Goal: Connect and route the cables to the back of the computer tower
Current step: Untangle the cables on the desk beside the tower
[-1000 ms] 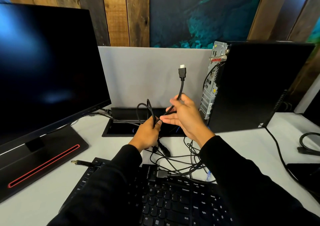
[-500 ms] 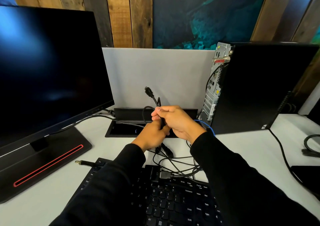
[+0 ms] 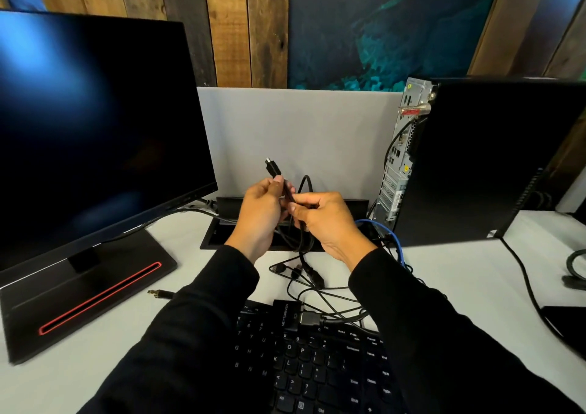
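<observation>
A black cable with a flat plug is held up over the desk middle. My left hand pinches it just below the plug, which points up and left. My right hand grips the same cable lower down, where it loops. The black computer tower stands at the right, its metal back panel facing left with one black cable plugged in. A tangle of loose black cables lies between the hands and the keyboard. A blue cable curls at the tower's base.
A large monitor on a black stand with a red stripe fills the left. A black keyboard lies at the front with a small black adapter box on it. A cable tray opening sits behind the hands. A grey divider panel backs the desk.
The plug was raised high in my right hand, then came down. Now my left hand pinches the cable near the plug and my right hand has slid lower along it.
</observation>
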### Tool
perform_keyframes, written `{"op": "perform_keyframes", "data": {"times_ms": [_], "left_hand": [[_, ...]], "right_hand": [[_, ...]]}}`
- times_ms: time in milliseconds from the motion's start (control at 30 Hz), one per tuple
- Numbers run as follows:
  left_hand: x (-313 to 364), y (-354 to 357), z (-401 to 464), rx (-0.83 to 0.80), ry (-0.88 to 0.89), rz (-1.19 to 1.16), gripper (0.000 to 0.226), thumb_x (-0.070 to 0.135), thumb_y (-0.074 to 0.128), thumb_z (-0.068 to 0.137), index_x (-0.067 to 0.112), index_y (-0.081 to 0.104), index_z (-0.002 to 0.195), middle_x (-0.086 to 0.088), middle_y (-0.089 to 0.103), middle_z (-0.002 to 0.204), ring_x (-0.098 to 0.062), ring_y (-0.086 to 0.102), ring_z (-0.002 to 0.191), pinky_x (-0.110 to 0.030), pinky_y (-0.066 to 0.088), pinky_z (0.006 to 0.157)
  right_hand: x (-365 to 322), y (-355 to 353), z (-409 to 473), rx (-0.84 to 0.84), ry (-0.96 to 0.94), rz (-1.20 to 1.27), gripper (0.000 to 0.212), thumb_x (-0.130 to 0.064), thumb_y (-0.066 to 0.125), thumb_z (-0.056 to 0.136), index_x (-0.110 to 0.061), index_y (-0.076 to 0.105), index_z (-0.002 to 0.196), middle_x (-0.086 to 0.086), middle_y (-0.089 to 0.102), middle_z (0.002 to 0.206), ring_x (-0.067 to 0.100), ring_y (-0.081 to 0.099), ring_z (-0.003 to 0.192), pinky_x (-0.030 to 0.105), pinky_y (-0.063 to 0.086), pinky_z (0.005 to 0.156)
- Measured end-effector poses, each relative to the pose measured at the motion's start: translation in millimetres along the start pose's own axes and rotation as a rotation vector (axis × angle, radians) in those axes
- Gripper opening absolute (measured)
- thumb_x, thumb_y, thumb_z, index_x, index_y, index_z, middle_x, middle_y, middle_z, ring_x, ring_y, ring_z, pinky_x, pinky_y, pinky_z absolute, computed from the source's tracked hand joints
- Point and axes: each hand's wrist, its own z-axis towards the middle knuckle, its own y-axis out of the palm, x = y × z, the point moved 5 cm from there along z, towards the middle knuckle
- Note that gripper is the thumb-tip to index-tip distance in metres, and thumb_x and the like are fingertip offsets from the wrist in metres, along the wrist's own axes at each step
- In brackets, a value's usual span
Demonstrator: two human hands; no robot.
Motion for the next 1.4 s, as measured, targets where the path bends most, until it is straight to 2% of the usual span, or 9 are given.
{"op": "perform_keyframes", "data": {"times_ms": [133, 300, 433, 600, 800, 900, 1100, 1267, 1400], "left_hand": [[-3.9, -16.0, 3.6, 0.021, 0.03, -0.038, 0.028, 0.027, 0.036, 0.112, 0.013, 0.049, 0.092, -0.002, 0.059, 0.073, -0.018, 0.064, 0.065, -0.038, 0.059, 0.064], [-19.2, -22.6, -3.6, -0.272, 0.249, 0.971, 0.026, 0.03, 0.052, 0.106, 0.019, 0.062, 0.085, 0.009, 0.049, 0.058, -0.007, 0.043, 0.05, -0.027, 0.042, 0.057], [-19.7, -7.4, -8.0, -0.251, 0.408, 1.153, 0.039, 0.028, 0.056, 0.104, 0.017, 0.056, 0.067, 0.003, 0.042, 0.054, -0.015, 0.039, 0.054, -0.021, 0.03, 0.061], [-19.6, 10.6, 0.7, -0.177, 0.32, 0.984, 0.037, 0.012, 0.058, 0.088, 0.018, 0.051, 0.052, 0.0, 0.049, 0.047, -0.017, 0.044, 0.05, -0.027, 0.037, 0.056], [-33.8, 28.5, -15.6, -0.459, 0.005, 0.431, 0.024, 0.0, 0.049, 0.069, 0.017, 0.056, 0.054, -0.005, 0.049, 0.06, -0.02, 0.038, 0.061, -0.033, 0.028, 0.055], [-37.3, 31.1, -13.2, -0.446, -0.043, 0.302, 0.025, 0.015, 0.052, 0.087, 0.017, 0.072, 0.072, -0.011, 0.068, 0.084, -0.029, 0.049, 0.081, -0.034, 0.034, 0.06], [-34.3, 41.9, -17.7, -0.344, -0.054, 0.195, 0.02, 0.009, 0.039, 0.107, 0.013, 0.054, 0.093, 0.0, 0.063, 0.072, -0.019, 0.055, 0.07, -0.032, 0.043, 0.07], [-35.5, 30.2, -14.9, -0.394, -0.091, 1.317, 0.071, 0.077, 0.023, 0.09, 0.023, 0.053, 0.126, -0.005, 0.058, 0.125, -0.028, 0.053, 0.122, -0.054, 0.042, 0.104], [-7.3, 26.4, -18.0, -0.393, -0.199, 1.806, 0.075, 0.08, 0.038, 0.091, 0.014, 0.062, 0.117, -0.007, 0.058, 0.104, -0.029, 0.06, 0.094, -0.04, 0.051, 0.084]], "right_hand": [[-1.6, -10.7, -0.3, 0.024, 0.014, 0.046, 0.033, 0.001, 0.072, 0.091, -0.024, 0.067, 0.112, 0.002, 0.065, 0.085, 0.016, 0.067, 0.081, 0.029, 0.058, 0.073], [1.2, -32.2, 14.5, 0.189, 0.119, 0.038, 0.055, -0.004, 0.066, 0.094, -0.031, 0.041, 0.136, 0.012, 0.062, 0.1, 0.017, 0.056, 0.077, 0.028, 0.045, 0.061], [-10.4, -33.4, 17.6, 0.209, 0.029, -0.253, 0.048, -0.014, 0.063, 0.098, -0.01, 0.045, 0.143, 0.015, 0.066, 0.103, 0.029, 0.065, 0.089, 0.042, 0.057, 0.074], [-27.8, -14.1, 4.1, 0.071, -0.177, -0.874, 0.039, -0.028, 0.054, 0.104, -0.008, 0.047, 0.136, 0.011, 0.063, 0.096, 0.025, 0.054, 0.096, 0.036, 0.047, 0.079], [-39.1, -32.1, -2.9, -0.034, -0.152, -0.749, 0.047, -0.047, 0.058, 0.1, -0.021, 0.056, 0.139, 0.001, 0.072, 0.117, 0.025, 0.07, 0.103, 0.041, 0.056, 0.092], [-39.9, -42.0, -8.0, -0.14, -0.137, -0.826, 0.051, -0.04, 0.049, 0.107, -0.02, 0.04, 0.153, 0.0, 0.072, 0.091, 0.014, 0.073, 0.07, 0.02, 0.051, 0.066], [-36.6, -47.1, -16.5, -0.228, -0.23, -1.008, 0.057, -0.047, 0.038, 0.109, -0.032, 0.022, 0.161, -0.006, 0.067, 0.079, 0.015, 0.066, 0.091, 0.031, 0.052, 0.082], [-30.1, -65.2, -17.2, -0.161, -0.225, -0.995, 0.036, -0.041, 0.06, 0.1, -0.031, 0.065, 0.134, -0.009, 0.07, 0.097, 0.004, 0.053, 0.075, 0.027, 0.044, 0.083], [-8.9, -61.7, -21.6, -0.232, -0.206, -1.051, 0.053, -0.062, 0.064, 0.083, -0.042, 0.059, 0.132, -0.015, 0.069, 0.109, 0.014, 0.053, 0.108, 0.042, 0.033, 0.105]]}}
